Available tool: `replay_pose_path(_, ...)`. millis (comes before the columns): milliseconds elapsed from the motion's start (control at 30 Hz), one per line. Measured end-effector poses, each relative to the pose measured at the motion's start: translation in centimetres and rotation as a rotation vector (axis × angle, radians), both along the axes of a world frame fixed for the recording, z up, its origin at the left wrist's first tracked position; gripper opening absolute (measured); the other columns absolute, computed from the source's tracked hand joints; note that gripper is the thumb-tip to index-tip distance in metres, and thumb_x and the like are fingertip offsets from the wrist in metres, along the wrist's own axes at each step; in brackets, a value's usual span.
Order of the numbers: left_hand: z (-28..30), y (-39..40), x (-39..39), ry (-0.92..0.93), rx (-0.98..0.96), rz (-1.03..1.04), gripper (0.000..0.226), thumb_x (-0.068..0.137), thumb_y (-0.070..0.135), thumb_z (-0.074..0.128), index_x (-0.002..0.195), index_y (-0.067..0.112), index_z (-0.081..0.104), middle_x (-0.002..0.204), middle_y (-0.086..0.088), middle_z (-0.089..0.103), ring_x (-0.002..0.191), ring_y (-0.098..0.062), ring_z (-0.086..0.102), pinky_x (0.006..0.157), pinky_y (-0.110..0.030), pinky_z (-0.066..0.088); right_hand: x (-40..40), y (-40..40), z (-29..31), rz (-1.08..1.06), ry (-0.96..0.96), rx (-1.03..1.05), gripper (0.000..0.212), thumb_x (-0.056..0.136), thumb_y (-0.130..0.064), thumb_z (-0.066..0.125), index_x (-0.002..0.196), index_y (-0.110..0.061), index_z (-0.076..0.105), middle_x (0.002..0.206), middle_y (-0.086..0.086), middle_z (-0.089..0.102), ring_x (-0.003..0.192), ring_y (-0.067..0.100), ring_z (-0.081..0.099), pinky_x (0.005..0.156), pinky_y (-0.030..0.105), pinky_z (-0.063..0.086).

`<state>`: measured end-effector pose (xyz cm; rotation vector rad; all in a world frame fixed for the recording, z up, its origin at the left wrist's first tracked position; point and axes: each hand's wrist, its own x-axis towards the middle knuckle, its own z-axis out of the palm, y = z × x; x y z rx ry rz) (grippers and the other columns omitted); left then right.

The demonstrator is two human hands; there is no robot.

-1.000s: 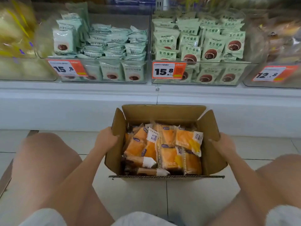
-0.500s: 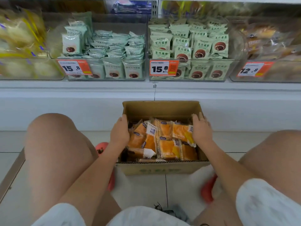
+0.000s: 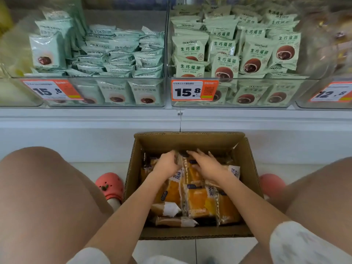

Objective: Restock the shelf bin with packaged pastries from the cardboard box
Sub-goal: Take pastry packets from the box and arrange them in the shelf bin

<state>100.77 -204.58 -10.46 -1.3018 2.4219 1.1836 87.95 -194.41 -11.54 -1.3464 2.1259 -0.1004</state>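
Note:
An open cardboard box [image 3: 247, 168] stands on the floor between my knees, below the shelf. It holds several orange packaged pastries [image 3: 196, 202] with white label ends. Both my hands are inside the box at its far end. My left hand [image 3: 167, 163] has its fingers curled round the top edge of a pastry packet [image 3: 182, 168]. My right hand [image 3: 206, 165] lies next to it with fingers spread over the packets. What lies under the hands is hidden.
Above the box, two clear shelf bins [image 3: 91, 103] [image 3: 251, 104] hold green packets, each with an orange 15.8 price tag [image 3: 194, 90]. More bins flank them at both edges. My knees and pink clogs [image 3: 109, 185] sit on either side of the box.
Both hands left the box's side walls and moved inward onto the packets at the far end. The side flaps are folded down and the view has come closer to the shelf.

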Motion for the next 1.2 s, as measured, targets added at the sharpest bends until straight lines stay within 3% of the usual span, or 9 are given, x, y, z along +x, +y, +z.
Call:
replay_pose_path(100,-0.4,0.2,-0.6,0.009,0.045,-0.014,0.034,0.085,0.021,0.069,0.115,0.011,0.056,0.104,-0.006,0.063,0.090,-0.018,0.060,0.075,-0.028,0.052,-0.1,-0.6,-0.8,0.011,-0.021,0.014,0.047,0.096,-0.023,0.048,0.141,-0.027,0.035,0.147,0.007,0.040,0.140,0.024,0.030,0.119,0.047,0.010)
replay_pose_path(233,-0.2,0.7,-1.1,-0.003,0.024,-0.105,0.023,0.083,0.031,0.070,0.096,0.019,0.057,0.081,0.007,0.056,0.074,-0.009,0.054,0.059,-0.020,0.044,-0.2,-0.4,-0.4,-0.002,-0.023,-0.130,0.023,0.089,-0.019,0.058,0.111,-0.025,0.053,0.113,-0.002,0.060,0.109,0.020,0.055,0.110,0.046,0.032)
replay_pose_path(400,1.0,-0.1,-0.3,0.154,0.038,-0.114,0.043,0.077,0.040,0.074,0.113,0.019,0.062,0.105,0.008,0.060,0.095,-0.007,0.054,0.073,-0.019,0.041,-1.5,0.2,1.7,-0.070,-0.215,-0.289,0.017,0.085,-0.020,0.064,0.089,-0.028,0.051,0.089,-0.012,0.058,0.089,0.011,0.055,0.089,0.039,0.046)
replay_pose_path(533,3.3,-1.1,-0.1,0.280,0.281,-0.049,0.041,0.073,0.036,0.079,0.107,0.022,0.062,0.104,0.003,0.066,0.095,-0.013,0.064,0.084,-0.030,0.053,-2.3,0.1,4.5,-0.372,-0.481,-0.497,0.026,0.083,-0.019,0.069,0.104,-0.024,0.057,0.100,-0.007,0.063,0.100,0.013,0.057,0.086,0.031,0.047)
replay_pose_path(633,5.0,-2.1,-0.1,0.287,0.329,-0.045,0.027,0.076,0.027,0.078,0.097,0.014,0.067,0.095,-0.005,0.072,0.084,-0.016,0.070,0.079,-0.029,0.057,-2.1,0.2,6.0,-0.474,-0.587,-0.577,0.037,0.083,-0.020,0.070,0.117,-0.019,0.059,0.105,-0.001,0.067,0.102,0.013,0.058,0.088,0.030,0.049)
replay_pose_path(767,7.1,-3.2,1.0,0.385,0.434,0.017,0.019,0.080,0.015,0.074,0.095,0.005,0.069,0.094,-0.010,0.074,0.089,-0.022,0.071,0.080,-0.035,0.058,-2.1,0.8,7.8,-0.555,-0.680,-0.649,0.031,0.091,-0.028,0.060,0.121,-0.022,0.061,0.106,-0.013,0.062,0.098,-0.003,0.057,0.073,0.007,0.047)
replay_pose_path(900,8.0,-3.7,2.7,0.618,0.688,0.214,0.017,0.083,0.008,0.067,0.100,0.006,0.066,0.097,-0.008,0.074,0.094,-0.021,0.070,0.077,-0.028,0.058,-3.3,2.0,8.2,-0.718,-0.808,-0.536,0.041,0.090,-0.048,0.054,0.127,-0.030,0.053,0.121,-0.012,0.059,0.114,0.008,0.054,0.093,0.030,0.045)
replay_pose_path(1033,8.0,-3.3,3.7,0.765,0.837,0.337,0.024,0.084,0.005,0.061,0.108,0.003,0.062,0.108,-0.015,0.070,0.099,-0.024,0.068,0.080,-0.029,0.058,-1.8,2.0,9.1,-0.682,-1.119,-0.584,0.032,0.093,-0.034,0.053,0.122,-0.020,0.056,0.117,0.005,0.067,0.104,0.023,0.066,0.084,0.042,0.055)
replay_pose_path(1200,8.7,-2.7,4.2,0.760,0.795,0.275,0.042,0.075,0.011,0.075,0.114,0.009,0.060,0.117,-0.012,0.067,0.110,-0.024,0.064,0.096,-0.037,0.051,-0.7,1.5,10.3,-0.762,-0.964,-0.719,0.021,0.092,-0.025,0.058,0.110,-0.015,0.060,0.111,0.012,0.067,0.097,0.025,0.068,0.077,0.044,0.058)
